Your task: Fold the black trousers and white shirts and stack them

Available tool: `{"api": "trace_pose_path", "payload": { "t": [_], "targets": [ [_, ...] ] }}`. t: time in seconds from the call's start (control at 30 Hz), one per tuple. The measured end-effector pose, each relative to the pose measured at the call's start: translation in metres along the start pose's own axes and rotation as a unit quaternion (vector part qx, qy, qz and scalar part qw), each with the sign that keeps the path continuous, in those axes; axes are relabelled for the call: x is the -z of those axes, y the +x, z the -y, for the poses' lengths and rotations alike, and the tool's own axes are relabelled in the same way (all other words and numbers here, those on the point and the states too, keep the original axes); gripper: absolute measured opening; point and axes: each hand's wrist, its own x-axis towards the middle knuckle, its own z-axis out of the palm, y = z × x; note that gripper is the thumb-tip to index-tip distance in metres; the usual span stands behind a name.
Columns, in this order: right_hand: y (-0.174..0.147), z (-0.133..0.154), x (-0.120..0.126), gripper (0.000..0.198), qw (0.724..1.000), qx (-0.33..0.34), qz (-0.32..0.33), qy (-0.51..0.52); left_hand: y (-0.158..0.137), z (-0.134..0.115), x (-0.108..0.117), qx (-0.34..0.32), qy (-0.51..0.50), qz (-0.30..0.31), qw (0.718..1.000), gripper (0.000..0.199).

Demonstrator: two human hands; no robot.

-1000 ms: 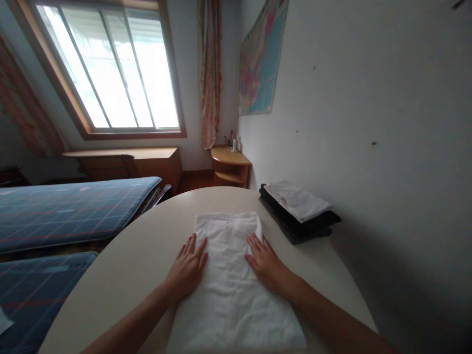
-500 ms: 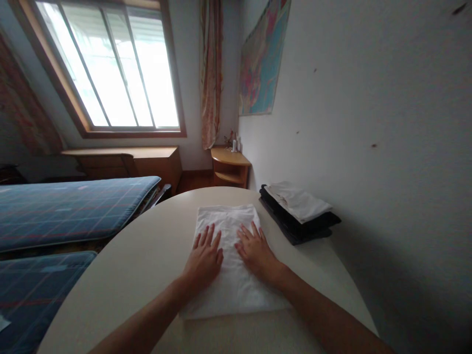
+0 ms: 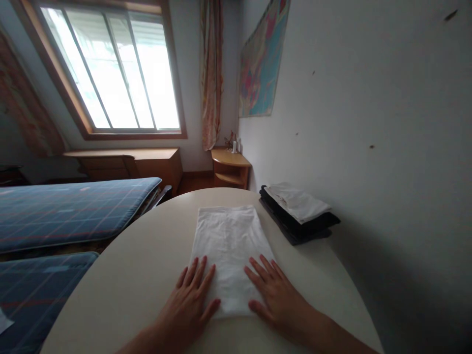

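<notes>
A white cloth garment (image 3: 230, 236), folded into a long rectangle, lies flat on the round cream table (image 3: 143, 275). My left hand (image 3: 191, 295) rests over its near left edge, fingers spread and pointing away from me. On the near right part lies my right hand (image 3: 275, 292), its fingers also spread, palm down. Neither hand grips the fabric. The cloth's exact kind cannot be made out from its folded shape.
Folded dark clothes (image 3: 295, 233) with a white folded garment (image 3: 300, 201) on top sit at the table's right side, near the wall (image 3: 368, 196). Blue plaid mattresses (image 3: 73, 211) stand to the left. A corner shelf (image 3: 230, 157) is beyond the table.
Both hands have slid toward me along the white cloth, from its middle to its near end, and moved slightly apart. The folded pile at the right has stayed put.
</notes>
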Motion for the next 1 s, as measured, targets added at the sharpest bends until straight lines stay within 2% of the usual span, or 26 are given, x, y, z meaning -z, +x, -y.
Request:
{"api": "trace_pose_path", "payload": {
  "t": [0.07,0.13,0.17,0.23,0.27,0.33,0.43,0.53,0.67,0.73,0.83,0.93,1.0],
  "targets": [
    [-0.009,0.0,0.005,0.07,0.998,0.055,0.019,-0.001,-0.004,-0.001,0.009,-0.059,-0.019,0.01,0.998,0.074],
    [-0.014,0.001,0.005,0.063,0.996,0.091,0.011,-0.016,-0.007,-0.004,0.014,-0.126,-0.036,0.003,0.991,0.074],
    [-0.016,0.002,0.003,0.056,0.994,0.103,-0.006,-0.029,-0.009,-0.006,0.015,-0.146,-0.04,-0.008,0.988,0.067],
    [-0.017,0.004,-0.002,0.042,0.988,0.129,-0.046,-0.066,-0.011,-0.01,0.015,-0.164,-0.034,-0.035,0.985,0.042],
    [-0.016,0.005,-0.005,0.039,0.983,0.145,-0.063,-0.089,-0.011,-0.012,0.014,-0.173,-0.025,-0.044,0.984,0.03],
    [-0.014,0.006,-0.008,0.036,0.971,0.179,-0.083,-0.138,-0.011,-0.013,0.012,-0.198,-0.001,-0.054,0.979,0.019],
    [-0.014,0.005,-0.005,0.032,0.952,0.218,-0.102,-0.189,-0.013,-0.01,0.015,-0.228,0.036,-0.061,0.971,0.019],
    [-0.017,0.002,0.002,0.028,0.942,0.245,-0.122,-0.196,-0.016,-0.002,0.027,-0.249,0.048,-0.047,0.966,0.024],
    [-0.024,-0.004,0.002,0.029,0.933,0.247,-0.151,-0.215,-0.023,0.011,0.042,-0.259,0.034,-0.013,0.965,0.038],
    [-0.027,-0.008,-0.001,0.03,0.931,0.231,-0.158,-0.235,-0.025,0.016,0.043,-0.258,0.038,-0.029,0.965,0.038],
    [-0.03,-0.011,-0.001,0.033,0.936,0.203,-0.146,-0.247,-0.026,0.022,0.038,-0.274,0.063,-0.075,0.957,0.024],
    [-0.036,-0.008,0.005,0.029,0.946,0.19,-0.133,-0.227,-0.032,0.022,0.035,-0.281,0.073,-0.108,0.951,0.02],
    [-0.043,-0.003,0.01,0.025,0.958,0.18,-0.112,-0.193,-0.039,0.018,0.036,-0.266,0.052,-0.104,0.957,0.022]
  ]
}}
